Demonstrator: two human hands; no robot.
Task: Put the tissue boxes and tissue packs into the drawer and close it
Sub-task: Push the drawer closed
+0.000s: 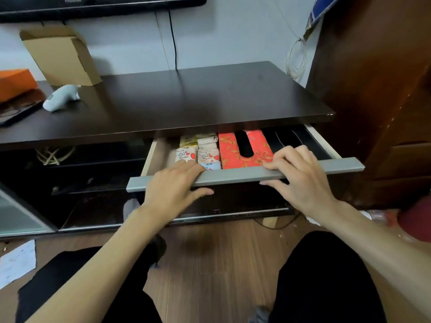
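Observation:
The drawer (233, 174) under the dark tabletop stands partly pulled out, its grey front bar facing me. Inside lies a red tissue box (229, 150) with a gold pattern and a dark oval slot. To its left sit several small tissue packs (199, 149) printed with hearts. A black box (289, 138) lies to the right of the red one. My left hand (173, 187) rests over the bar's left part, fingers on top and thumb under it. On the bar's right part my right hand (300, 176) holds the same way.
On the dark tabletop (186, 99) stand a cardboard box (63, 57), an orange box (15, 83) and a white handheld device (60, 97). A brown wooden cabinet (382, 89) rises close on the right. My knees and a wooden floor lie below the drawer.

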